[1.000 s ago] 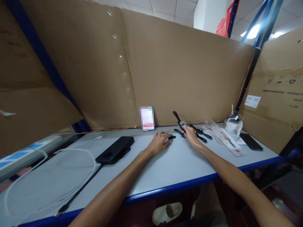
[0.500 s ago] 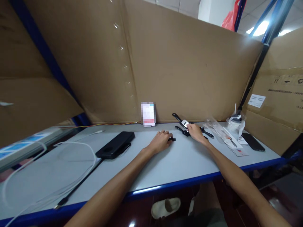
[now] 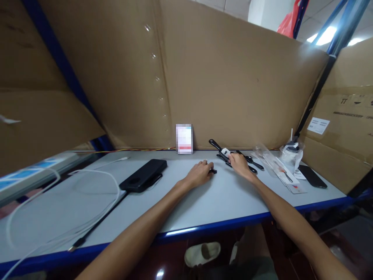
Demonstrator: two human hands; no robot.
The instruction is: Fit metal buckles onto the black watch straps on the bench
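My right hand (image 3: 239,165) is closed on a smartwatch (image 3: 223,151) with a black strap and a white-stickered face, held low over the table near the cardboard back wall. Its strap sticks out to the upper left. More black watches (image 3: 251,160) lie just right of that hand. My left hand (image 3: 200,174) rests on the grey table (image 3: 204,202) with fingers curled over a small black piece (image 3: 213,171) whose end pokes out to the right.
A black power bank (image 3: 144,175) with a cable lies at left, beside a looped white cable (image 3: 87,182). Clear packets (image 3: 276,165), a bagged cup (image 3: 290,153) and a black phone (image 3: 312,176) sit at right. Cardboard walls surround the table. A small card (image 3: 184,139) leans at the back.
My right hand has lowered the watch toward the table beside the other watches. My left hand has stayed on the small black piece. The camera has shifted slightly.
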